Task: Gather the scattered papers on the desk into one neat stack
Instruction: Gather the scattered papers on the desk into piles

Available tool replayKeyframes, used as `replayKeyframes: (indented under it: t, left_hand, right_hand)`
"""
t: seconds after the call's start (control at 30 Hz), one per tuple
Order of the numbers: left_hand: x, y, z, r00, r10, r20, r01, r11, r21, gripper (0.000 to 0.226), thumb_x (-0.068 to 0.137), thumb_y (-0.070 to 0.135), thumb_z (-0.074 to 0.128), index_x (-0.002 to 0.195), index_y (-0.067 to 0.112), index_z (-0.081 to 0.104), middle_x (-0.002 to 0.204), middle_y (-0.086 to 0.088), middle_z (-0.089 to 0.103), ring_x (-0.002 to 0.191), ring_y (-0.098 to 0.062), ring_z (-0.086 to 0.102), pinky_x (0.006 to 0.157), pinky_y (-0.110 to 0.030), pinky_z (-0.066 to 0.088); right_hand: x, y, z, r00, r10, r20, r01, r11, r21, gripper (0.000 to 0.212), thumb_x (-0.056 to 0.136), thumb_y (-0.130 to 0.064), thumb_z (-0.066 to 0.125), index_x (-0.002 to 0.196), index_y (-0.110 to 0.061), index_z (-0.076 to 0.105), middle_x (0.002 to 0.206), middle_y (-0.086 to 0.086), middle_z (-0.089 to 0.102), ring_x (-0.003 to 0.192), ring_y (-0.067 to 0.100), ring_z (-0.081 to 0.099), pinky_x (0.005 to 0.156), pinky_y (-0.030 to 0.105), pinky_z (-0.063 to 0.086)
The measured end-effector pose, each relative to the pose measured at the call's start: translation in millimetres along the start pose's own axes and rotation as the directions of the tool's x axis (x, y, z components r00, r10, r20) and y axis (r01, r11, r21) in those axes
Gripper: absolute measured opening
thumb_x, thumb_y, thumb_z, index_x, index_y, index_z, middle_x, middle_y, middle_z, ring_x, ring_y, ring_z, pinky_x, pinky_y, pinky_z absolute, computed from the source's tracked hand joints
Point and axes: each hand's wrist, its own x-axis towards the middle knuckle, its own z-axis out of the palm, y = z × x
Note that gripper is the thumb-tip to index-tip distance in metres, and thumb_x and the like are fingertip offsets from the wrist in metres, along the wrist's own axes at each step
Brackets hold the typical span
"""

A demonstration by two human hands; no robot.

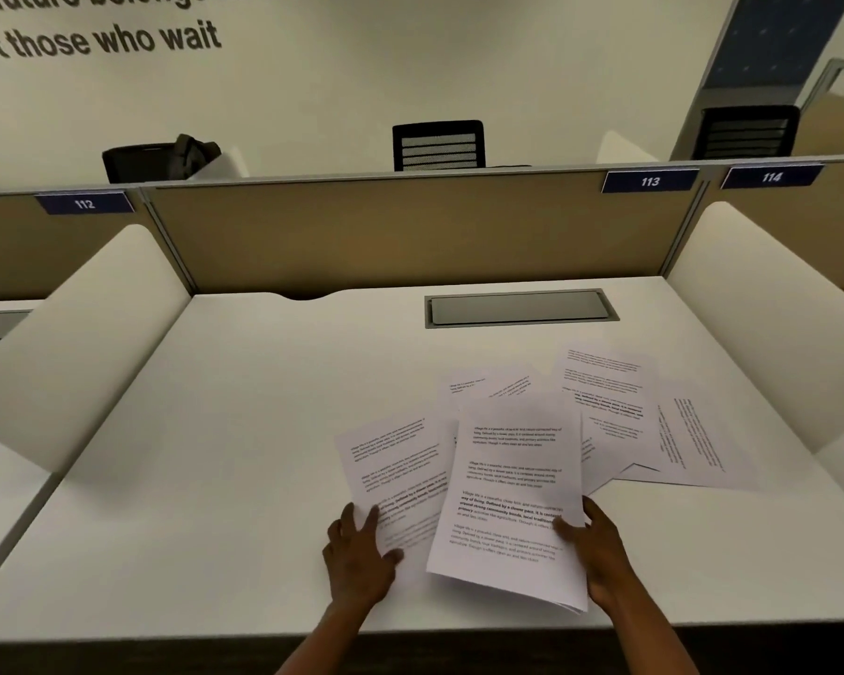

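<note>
Several papers (605,406) lie fanned on our desk (215,455); our left hand (359,552) presses one sheet with spread fingers, our right hand (598,548) pinches a near stack (507,504).

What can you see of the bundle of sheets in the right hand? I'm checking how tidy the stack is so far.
The bundle of sheets is white printed paper, several pages thick, with paragraphs of black text facing up. It lies near the front edge of the desk, slightly fanned at its lower right corner. The right hand grips its right edge, thumb on top. It overlaps the loose sheets around it.
</note>
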Motion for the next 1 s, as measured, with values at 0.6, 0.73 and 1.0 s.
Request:
replayKeyframes:
  t: [0.6,0.73,1.0]
  left_hand:
    - [1,-49,-7,0.998,0.005,-0.056,-0.008,0.999,-0.045,0.080,0.086,0.059,0.055,0.153,0.026,0.025,0.161,-0.003,0.023,0.145,-0.024,0.026,0.116,-0.043,0.029]
    - [-4,-58,-3,0.998,0.032,-0.049,-0.033,0.999,-0.024,0.074,0.088,0.058,0.053,0.151,0.031,0.028,0.163,-0.002,0.015,0.148,-0.023,0.019,0.118,-0.043,0.024]
    - [-4,-60,-2,0.995,0.019,-0.093,-0.025,0.997,-0.066,0.074,0.089,0.055,0.054,0.151,0.023,0.030,0.162,-0.004,0.020,0.147,-0.023,0.021,0.119,-0.043,0.023]
  right_hand:
    - [37,4,151,0.953,-0.136,0.271,0.273,0.773,-0.572,0.069,0.087,-0.029,0.067,0.147,-0.015,0.036,0.146,0.010,0.049,0.133,0.024,0.047,0.114,0.034,0.037]
    - [43,3,147,0.945,-0.227,0.235,0.326,0.689,-0.647,0.074,0.084,-0.041,0.069,0.146,-0.015,0.038,0.137,0.007,0.055,0.124,0.023,0.054,0.109,0.040,0.042]
    - [57,0,53,0.922,-0.385,0.042,0.155,0.266,-0.952,0.070,0.086,-0.042,0.061,0.145,-0.012,0.038,0.150,0.016,0.039,0.139,0.032,0.033,0.110,0.045,0.032]
